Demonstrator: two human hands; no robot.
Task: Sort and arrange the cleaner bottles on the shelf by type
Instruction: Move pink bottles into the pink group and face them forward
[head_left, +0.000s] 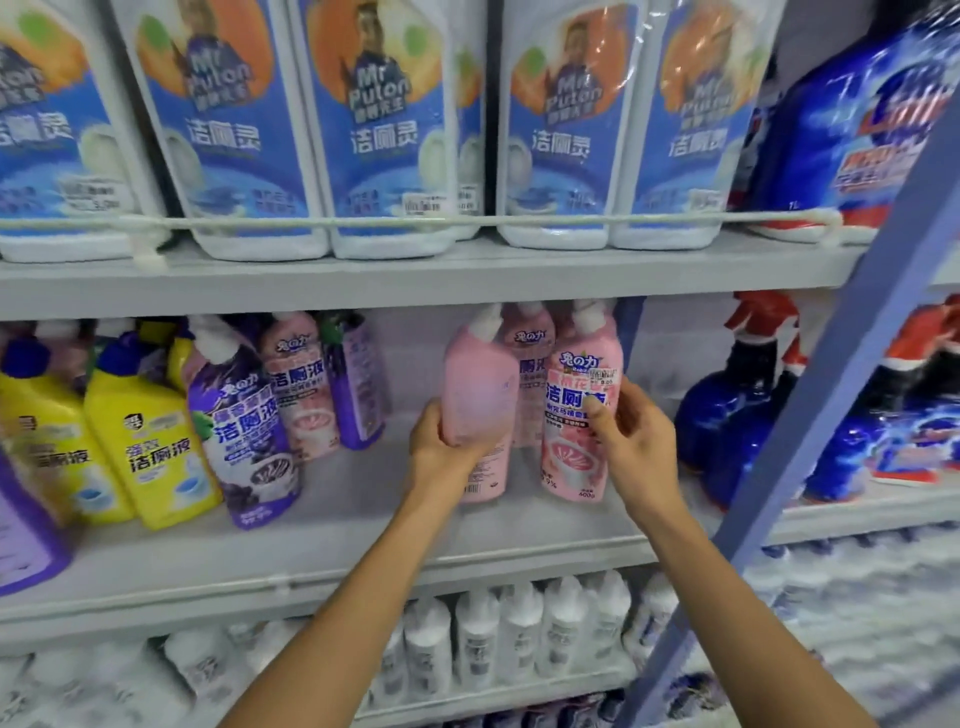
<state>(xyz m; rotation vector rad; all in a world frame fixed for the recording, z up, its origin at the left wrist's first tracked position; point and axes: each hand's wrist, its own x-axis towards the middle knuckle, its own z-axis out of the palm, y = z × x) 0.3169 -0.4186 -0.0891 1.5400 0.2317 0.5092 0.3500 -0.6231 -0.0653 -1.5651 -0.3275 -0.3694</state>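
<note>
Both hands are gripping pink bottles: left hand (441, 447) one (480, 395) turned label-away, right hand (636, 441) another (579, 415) label-forward, seemingly grouping them.

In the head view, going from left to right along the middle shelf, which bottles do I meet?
Yellow bottles → purple bottle → left hand gripping plain-side pink bottle → labelled pink bottle gripped by right hand → blue spray bottles.

On the middle shelf (332, 551), the left bottle (478, 384), in the left hand (441, 447), is just beside the right bottle (576, 452), in the right hand (634, 441), with a third bottle (530, 364) behind them. A bottle cluster (156, 441) stands well to their left, spray bottles (727, 410) to their right. Large jugs (384, 130) line the upper shelf (415, 280); small bottles (519, 629) stand below.
</note>
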